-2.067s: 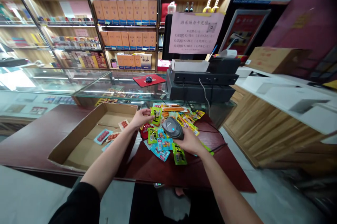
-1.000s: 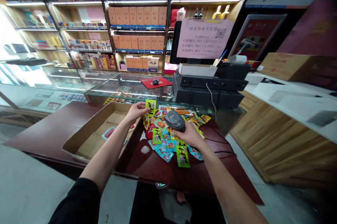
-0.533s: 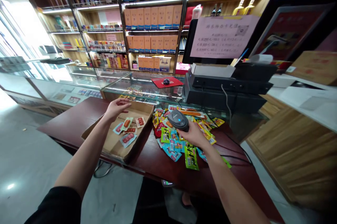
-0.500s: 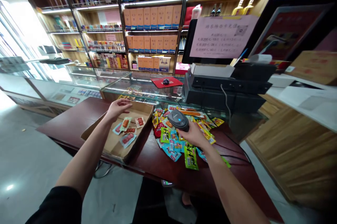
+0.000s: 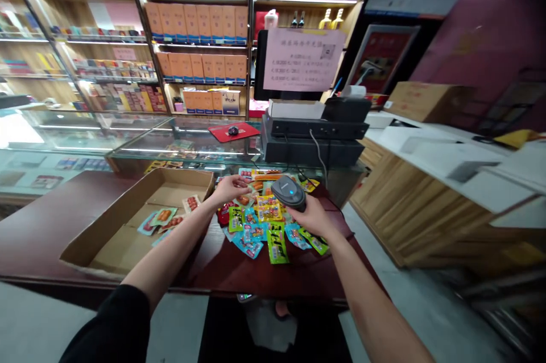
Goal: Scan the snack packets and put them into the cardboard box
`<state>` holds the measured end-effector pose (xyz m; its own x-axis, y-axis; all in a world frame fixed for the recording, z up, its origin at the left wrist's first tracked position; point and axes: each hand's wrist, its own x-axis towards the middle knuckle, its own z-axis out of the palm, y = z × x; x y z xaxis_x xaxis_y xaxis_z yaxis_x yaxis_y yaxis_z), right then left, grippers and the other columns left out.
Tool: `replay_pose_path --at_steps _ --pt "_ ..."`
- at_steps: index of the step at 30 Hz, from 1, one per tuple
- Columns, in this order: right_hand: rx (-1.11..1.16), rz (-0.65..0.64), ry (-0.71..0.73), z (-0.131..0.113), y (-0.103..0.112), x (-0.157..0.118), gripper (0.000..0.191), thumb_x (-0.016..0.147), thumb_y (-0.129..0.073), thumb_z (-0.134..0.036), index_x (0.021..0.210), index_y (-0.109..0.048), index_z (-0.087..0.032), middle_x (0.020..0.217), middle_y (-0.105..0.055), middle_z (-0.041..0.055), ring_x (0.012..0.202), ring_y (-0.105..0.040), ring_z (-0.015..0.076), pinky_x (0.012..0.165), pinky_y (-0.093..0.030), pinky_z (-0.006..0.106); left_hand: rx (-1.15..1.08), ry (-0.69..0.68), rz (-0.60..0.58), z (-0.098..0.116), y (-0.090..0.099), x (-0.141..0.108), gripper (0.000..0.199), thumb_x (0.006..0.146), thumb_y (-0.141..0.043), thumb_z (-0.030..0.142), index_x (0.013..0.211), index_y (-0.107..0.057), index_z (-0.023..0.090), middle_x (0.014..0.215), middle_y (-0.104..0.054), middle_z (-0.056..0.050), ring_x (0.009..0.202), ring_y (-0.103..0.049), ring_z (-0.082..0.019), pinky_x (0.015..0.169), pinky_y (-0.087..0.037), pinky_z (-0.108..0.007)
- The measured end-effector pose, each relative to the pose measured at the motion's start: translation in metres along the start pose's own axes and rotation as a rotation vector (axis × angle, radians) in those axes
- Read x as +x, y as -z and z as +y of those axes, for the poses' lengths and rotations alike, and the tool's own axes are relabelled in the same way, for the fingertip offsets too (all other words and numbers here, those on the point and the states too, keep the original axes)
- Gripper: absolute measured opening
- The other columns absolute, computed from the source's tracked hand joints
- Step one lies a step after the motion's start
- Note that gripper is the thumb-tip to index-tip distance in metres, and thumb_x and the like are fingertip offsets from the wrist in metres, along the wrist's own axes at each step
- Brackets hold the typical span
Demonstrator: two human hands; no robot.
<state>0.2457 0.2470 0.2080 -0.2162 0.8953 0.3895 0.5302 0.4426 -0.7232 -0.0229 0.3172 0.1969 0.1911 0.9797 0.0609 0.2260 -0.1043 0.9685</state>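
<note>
My right hand (image 5: 313,216) is wrapped round a dark grey barcode scanner (image 5: 289,192) with a small blue light on top, held over a pile of snack packets (image 5: 255,233). My left hand (image 5: 230,189) is over the pile's left edge, its fingers loosely bent and apart. Just below its fingertips lies a clear packet of sausage (image 5: 244,199); whether they touch it I cannot tell. Yellow packets (image 5: 269,209) and a green packet (image 5: 277,243) lie between the hands. Left of the pile, a shallow cardboard box (image 5: 106,238) holds several sausage packets (image 5: 164,215), partly hidden by my left forearm.
Beyond the dark red table (image 5: 38,215) stands a glass counter (image 5: 140,144). A black cash register (image 5: 313,144), a monitor with a pink paper sign (image 5: 302,61), and a mouse on a red mat (image 5: 219,133) are on it. Cables run behind the pile.
My left hand has moved right, from above the cardboard box to the packet pile. The view has turned right. My right hand still grips the scanner.
</note>
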Motion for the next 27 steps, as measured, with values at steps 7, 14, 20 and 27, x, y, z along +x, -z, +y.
replay_pose_path --at_steps 7,14,20,27 --pt "-0.050 0.050 -0.080 0.006 0.016 -0.018 0.026 0.072 -0.063 -0.026 0.096 -0.067 -0.016 0.096 -0.073 0.0077 0.090 -0.067 0.0259 0.079 -0.052 0.034 0.474 -0.157 -0.191 -0.016 -0.057 0.020 0.033 0.062 -0.073 0.035 0.089 -0.070 0.016 0.073 -0.066 -0.002 0.066 -0.062 -0.015 0.060 -0.048 -0.024" --pt "-0.040 0.062 -0.124 0.014 0.018 -0.030 0.028 0.072 -0.064 -0.026 0.099 -0.066 -0.015 0.095 -0.073 0.0075 0.087 -0.067 0.0235 0.076 -0.052 0.031 0.835 -0.188 -0.319 -0.009 -0.093 0.024 0.045 0.063 -0.071 0.033 0.106 -0.069 0.020 0.093 -0.070 -0.005 0.080 -0.065 -0.019 0.069 -0.047 -0.025" --pt "-0.040 0.057 -0.142 0.020 0.019 -0.034 0.029 0.073 -0.064 -0.027 0.100 -0.066 -0.016 0.095 -0.073 0.0078 0.088 -0.067 0.0240 0.076 -0.052 0.031 1.104 -0.212 -0.383 -0.003 -0.100 0.019 0.055 0.064 -0.068 0.028 0.118 -0.063 0.022 0.103 -0.070 -0.008 0.091 -0.065 -0.025 0.076 -0.048 -0.029" --pt "0.011 0.003 -0.102 0.016 0.003 -0.033 0.032 0.073 -0.065 -0.026 0.104 -0.066 -0.020 0.097 -0.073 0.0050 0.089 -0.067 0.0238 0.078 -0.052 0.032 0.944 -0.121 -0.343 -0.008 -0.071 0.022 0.038 0.063 -0.071 0.028 0.101 -0.070 0.021 0.084 -0.070 -0.005 0.078 -0.065 -0.021 0.067 -0.047 -0.026"
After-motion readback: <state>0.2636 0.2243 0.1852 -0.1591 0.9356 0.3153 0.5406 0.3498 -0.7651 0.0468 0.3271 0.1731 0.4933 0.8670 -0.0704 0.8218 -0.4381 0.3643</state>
